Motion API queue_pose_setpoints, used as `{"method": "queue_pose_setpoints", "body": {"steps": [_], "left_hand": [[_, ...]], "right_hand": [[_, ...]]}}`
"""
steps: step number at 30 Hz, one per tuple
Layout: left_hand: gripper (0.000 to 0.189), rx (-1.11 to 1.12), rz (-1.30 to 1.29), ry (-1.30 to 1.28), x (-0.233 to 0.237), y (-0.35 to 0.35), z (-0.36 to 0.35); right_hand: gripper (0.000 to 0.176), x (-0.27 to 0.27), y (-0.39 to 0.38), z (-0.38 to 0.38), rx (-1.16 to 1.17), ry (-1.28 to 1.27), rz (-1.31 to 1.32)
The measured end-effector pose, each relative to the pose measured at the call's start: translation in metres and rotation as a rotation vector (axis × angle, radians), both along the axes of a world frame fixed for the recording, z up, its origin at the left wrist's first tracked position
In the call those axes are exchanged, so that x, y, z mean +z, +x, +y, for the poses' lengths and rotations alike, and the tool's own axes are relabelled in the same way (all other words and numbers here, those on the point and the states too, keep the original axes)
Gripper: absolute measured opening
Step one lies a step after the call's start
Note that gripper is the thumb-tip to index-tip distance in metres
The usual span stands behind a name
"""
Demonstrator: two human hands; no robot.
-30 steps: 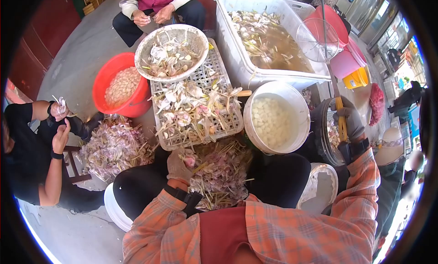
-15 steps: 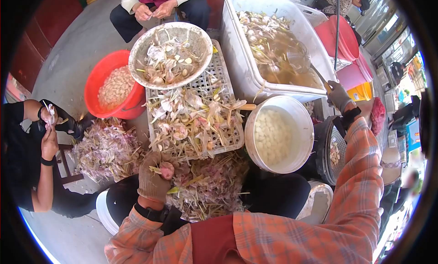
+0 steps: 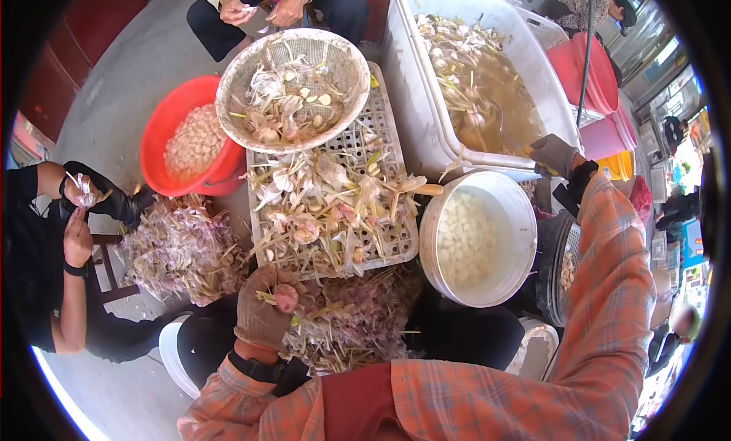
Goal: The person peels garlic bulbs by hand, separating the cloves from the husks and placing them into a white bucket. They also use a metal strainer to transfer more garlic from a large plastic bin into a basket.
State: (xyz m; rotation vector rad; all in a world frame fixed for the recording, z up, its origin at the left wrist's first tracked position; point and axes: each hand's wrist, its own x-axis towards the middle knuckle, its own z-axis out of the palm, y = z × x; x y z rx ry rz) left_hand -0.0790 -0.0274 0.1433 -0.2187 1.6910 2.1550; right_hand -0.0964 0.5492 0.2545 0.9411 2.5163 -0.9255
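My left hand (image 3: pixel 263 308), in a work glove, is closed around a pinkish garlic bulb (image 3: pixel 285 298) near the front edge of a perforated white crate (image 3: pixel 392 148). Loose garlic and peelings (image 3: pixel 316 201) cover much of that crate. At the right, my gloved right hand (image 3: pixel 554 155) grips the handle of a mesh skimmer (image 3: pixel 531 148) at the near corner of a big white tub (image 3: pixel 411 83). The skimmer's head is mostly hidden in the tub's brown water (image 3: pixel 487 98), where garlic floats. Just below stands a white bucket (image 3: pixel 432 239) with peeled cloves in liquid.
A round sieve (image 3: pixel 228 110) rests on the crate's far end. Beside it stands a red basin (image 3: pixel 156 140) of cloves. Peelings (image 3: pixel 183 247) lie heaped on the floor. A person sits at left and another opposite, both handling garlic. Black baskets (image 3: pixel 552 266) stand at right.
My right hand has come slightly nearer and left, and the skimmer's head has sunk into the water. The left hand keeps the bulb. The opposite person's hands have parted.
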Motion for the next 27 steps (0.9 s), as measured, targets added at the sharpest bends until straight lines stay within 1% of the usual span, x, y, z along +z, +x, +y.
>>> {"method": "queue_pose_setpoints", "body": {"steps": [2, 5, 6, 9, 11, 12, 14, 15, 18, 20, 21, 23, 24, 26, 27], "left_hand": [[0.011, -0.019, -0.006, -0.003, 0.005, 0.000, 0.003], [0.010, -0.054, -0.051, 0.003, 0.008, 0.000, 0.003], [0.010, -0.060, -0.062, 0.012, 0.007, 0.001, 0.003], [0.011, -0.139, 0.037, -0.056, 0.013, 0.003, 0.004], [0.011, -0.160, 0.039, -0.029, 0.013, 0.003, 0.002], [0.010, -0.148, -0.016, 0.035, 0.006, 0.003, 0.000], [0.010, -0.142, -0.036, 0.067, -0.002, 0.004, -0.006], [0.010, -0.140, 0.004, 0.041, -0.004, 0.003, -0.006], [0.011, -0.109, -0.002, 0.046, -0.015, 0.003, -0.007], [0.011, -0.080, -0.024, 0.057, -0.019, 0.004, -0.007], [0.016, -0.072, -0.024, 0.050, -0.016, 0.004, -0.004], [0.024, -0.092, 0.046, -0.016, -0.012, 0.005, 0.002], [0.024, -0.123, 0.113, -0.080, -0.010, 0.007, 0.003], [0.025, -0.122, 0.102, -0.036, -0.005, 0.007, 0.005], [0.026, -0.096, 0.019, 0.071, -0.003, 0.007, 0.006]], "right_hand": [[0.027, 0.007, -0.003, -0.012, -0.038, -0.129, 0.012], [0.017, 0.008, -0.005, -0.023, -0.091, -0.218, 0.043], [0.018, 0.007, -0.006, -0.029, -0.150, -0.285, 0.059], [0.021, 0.004, -0.007, -0.042, -0.303, -0.455, 0.104], [0.022, -0.005, -0.009, -0.044, -0.364, -0.531, 0.130], [0.021, -0.003, -0.006, -0.049, -0.388, -0.544, 0.141], [0.020, 0.010, 0.010, -0.059, -0.306, -0.545, 0.132], [0.019, 0.020, 0.014, -0.063, -0.258, -0.543, 0.130], [0.018, 0.036, 0.024, -0.068, -0.205, -0.533, 0.121], [0.017, 0.026, 0.022, -0.066, -0.247, -0.613, 0.168], [0.017, 0.018, 0.021, -0.064, -0.270, -0.653, 0.192], [0.017, -0.005, 0.004, -0.060, -0.216, -0.646, 0.209], [0.017, -0.015, -0.004, -0.060, -0.193, -0.646, 0.218], [0.018, -0.024, -0.022, -0.059, -0.341, -0.739, 0.234], [0.018, -0.024, -0.027, -0.062, -0.416, -0.784, 0.237]]}}
